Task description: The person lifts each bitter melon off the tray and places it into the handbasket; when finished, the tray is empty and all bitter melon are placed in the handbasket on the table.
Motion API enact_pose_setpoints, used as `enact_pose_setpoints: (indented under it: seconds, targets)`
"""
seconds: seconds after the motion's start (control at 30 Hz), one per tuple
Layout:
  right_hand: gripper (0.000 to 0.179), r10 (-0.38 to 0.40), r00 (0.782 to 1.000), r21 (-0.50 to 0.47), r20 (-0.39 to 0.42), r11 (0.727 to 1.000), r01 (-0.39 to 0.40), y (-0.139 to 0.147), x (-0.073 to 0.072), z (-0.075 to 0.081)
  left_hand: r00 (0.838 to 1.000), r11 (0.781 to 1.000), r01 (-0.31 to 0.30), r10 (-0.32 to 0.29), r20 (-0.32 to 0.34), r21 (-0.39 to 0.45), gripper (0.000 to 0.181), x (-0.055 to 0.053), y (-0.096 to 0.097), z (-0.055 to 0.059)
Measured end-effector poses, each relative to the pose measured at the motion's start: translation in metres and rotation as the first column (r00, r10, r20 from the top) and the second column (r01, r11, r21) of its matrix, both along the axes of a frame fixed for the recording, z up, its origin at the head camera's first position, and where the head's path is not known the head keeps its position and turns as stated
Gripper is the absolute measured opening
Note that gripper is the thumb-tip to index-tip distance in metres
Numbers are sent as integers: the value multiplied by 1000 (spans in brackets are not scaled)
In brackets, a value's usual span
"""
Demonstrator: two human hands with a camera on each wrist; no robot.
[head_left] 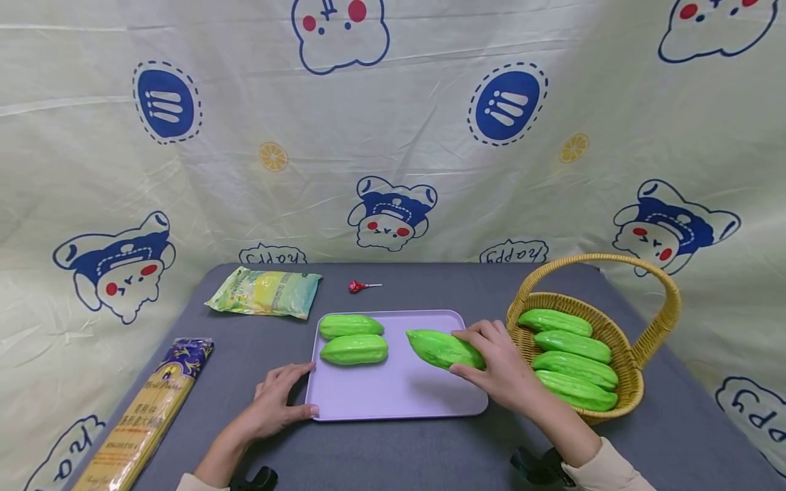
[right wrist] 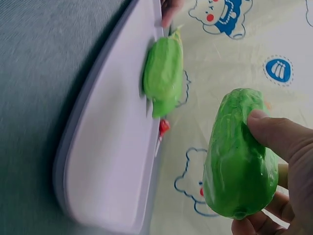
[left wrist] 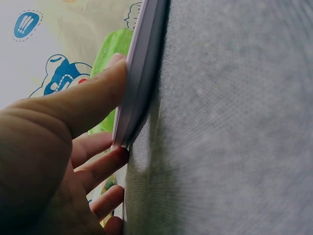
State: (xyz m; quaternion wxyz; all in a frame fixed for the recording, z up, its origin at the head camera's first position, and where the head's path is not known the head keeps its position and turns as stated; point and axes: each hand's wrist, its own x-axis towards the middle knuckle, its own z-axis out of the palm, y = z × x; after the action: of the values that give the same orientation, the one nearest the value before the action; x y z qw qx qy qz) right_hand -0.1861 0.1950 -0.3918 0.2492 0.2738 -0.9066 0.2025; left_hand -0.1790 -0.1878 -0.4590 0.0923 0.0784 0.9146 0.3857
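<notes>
My right hand [head_left: 500,365] grips a glossy green ridged gourd [head_left: 443,348] above the right part of a lilac tray [head_left: 399,402]. In the right wrist view, the thumb lies along one side of this gourd [right wrist: 239,161] and fingers show at its other side. Two similar gourds, an upper one [head_left: 350,326] and a lower one [head_left: 354,349], lie side by side at the tray's left end. My left hand [head_left: 276,402] rests against the tray's left edge, its thumb and fingers spread apart. The left wrist view shows the thumb on the rim [left wrist: 139,73].
A wicker basket [head_left: 635,385] with a tall handle stands at the right, holding several green gourds [head_left: 574,368]. Behind the tray lie a green-yellow packet [head_left: 264,292] and a small red-handled tool [head_left: 359,286]. A long pasta-like packet [head_left: 150,416] lies at the left.
</notes>
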Motion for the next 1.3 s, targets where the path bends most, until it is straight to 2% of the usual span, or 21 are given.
enact_pose_setpoints:
  seconds: [0.53, 0.77, 1.07, 1.3]
  targets:
    - [50, -107, 994, -12, -9, 994, 107, 53, 11, 9, 1000, 1000, 4, -4, -5, -6, 77, -1, -1, -2]
    - [51, -190, 979, -4, 67, 982, 191, 72, 16, 9, 1000, 1000, 1, -1, 7, -7, 78, -1, 0, -1]
    - [51, -237, 969, 2, 71, 971, 237, 95, 24, 11, 1000, 1000, 2, -2, -6, -10, 78, -2, 0, 0]
    - [49, -296, 952, 17, 83, 955, 296, 110, 27, 10, 1000, 1000, 7, -7, -13, -7, 78, -1, 0, 0]
